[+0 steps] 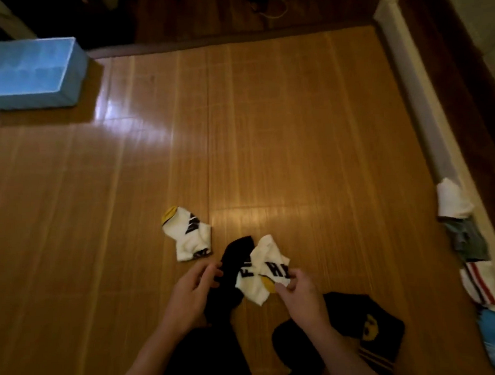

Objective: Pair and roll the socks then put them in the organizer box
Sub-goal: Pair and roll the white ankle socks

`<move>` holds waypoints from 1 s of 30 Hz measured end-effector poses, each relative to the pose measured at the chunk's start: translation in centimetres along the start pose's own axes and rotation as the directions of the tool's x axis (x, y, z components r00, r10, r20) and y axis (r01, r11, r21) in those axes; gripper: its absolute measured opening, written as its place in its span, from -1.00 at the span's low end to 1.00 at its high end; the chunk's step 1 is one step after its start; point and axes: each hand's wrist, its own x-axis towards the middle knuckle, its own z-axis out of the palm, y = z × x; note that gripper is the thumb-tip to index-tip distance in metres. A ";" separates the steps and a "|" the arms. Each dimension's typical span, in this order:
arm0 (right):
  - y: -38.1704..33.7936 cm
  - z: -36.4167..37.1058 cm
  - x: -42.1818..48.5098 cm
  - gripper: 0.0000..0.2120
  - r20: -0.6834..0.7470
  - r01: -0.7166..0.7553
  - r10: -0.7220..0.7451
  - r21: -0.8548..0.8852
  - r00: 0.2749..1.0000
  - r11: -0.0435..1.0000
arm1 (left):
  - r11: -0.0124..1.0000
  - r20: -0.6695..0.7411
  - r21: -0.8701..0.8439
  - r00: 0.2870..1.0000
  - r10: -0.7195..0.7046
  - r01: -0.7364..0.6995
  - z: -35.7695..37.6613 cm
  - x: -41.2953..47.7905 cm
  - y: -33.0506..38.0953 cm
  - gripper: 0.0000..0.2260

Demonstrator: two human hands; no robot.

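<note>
On the bamboo mat, my left hand (192, 292) pinches a black sock (232, 265) that runs down toward me. My right hand (298, 295) pinches the cuff of a white sock with black letters and a yellow heel (266, 263), which overlaps the black one. A second white lettered sock with a yellow toe (187, 235) lies flat just left of them, untouched. The blue organizer box (34, 73) stands at the far left of the mat, well away from both hands.
A black sock with a yellow emblem (373, 326) lies by my right wrist. More socks, white, grey-green and striped (468, 245), pile along the right edge by a white rail (412, 89). Dark floor and cables lie beyond the mat.
</note>
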 end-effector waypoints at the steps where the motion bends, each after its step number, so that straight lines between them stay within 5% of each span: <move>1: -0.3 1.3 -0.1 -0.75 -0.040 -0.055 0.059 0.096 0.997 0.994 | 1.000 -0.001 -0.019 1.000 -0.015 0.015 -0.8 -0.6 -0.9 -0.80; 5: -2.1 3.6 0.8 -0.74 -0.190 -0.215 0.280 0.306 0.941 0.928 | 0.995 0.024 -0.073 0.998 -0.064 0.066 -3.4 -2.8 -3.3 -0.80; 8: -4.9 3.7 0.6 -0.83 -0.065 -0.261 0.369 0.594 0.927 0.761 | 0.990 0.017 -0.112 0.996 -0.089 0.090 -5.0 -3.8 -4.9 -0.79; 12: -10.0 5.3 -2.5 -0.84 0.184 -0.237 0.149 0.738 0.972 0.632 | 0.882 0.123 -0.328 0.941 -0.315 0.338 -4.8 -4.5 -4.8 -0.65; 15: -12.5 6.5 -5.1 -0.70 0.480 -0.402 -0.044 0.776 0.876 0.486 | 0.653 0.352 -0.533 0.843 -0.406 0.538 -4.6 -4.3 -3.1 -0.39; 17: -13.4 6.8 -6.5 -0.67 0.624 -0.410 -0.117 0.632 0.773 0.658 | 0.390 0.479 -0.730 0.827 -0.294 0.562 -5.7 -3.7 -2.5 -0.24; 19: -13.8 6.9 -7.5 -0.65 0.686 -0.273 -0.110 0.425 0.720 0.863 | 0.236 0.421 -0.856 0.885 -0.201 0.460 -7.6 -3.0 -2.0 -0.26; 24: -13.9 6.0 -7.2 -0.70 0.634 -0.108 -0.065 0.230 0.770 0.967 | 0.375 0.189 -0.881 0.942 -0.279 0.288 -10.9 -1.5 -2.1 -0.61; 30: -14.4 5.3 -4.8 -0.86 0.472 -0.048 -0.005 0.100 0.882 0.994 | 0.315 0.084 -0.932 0.951 -0.298 0.181 -12.8 -1.5 -3.5 -0.63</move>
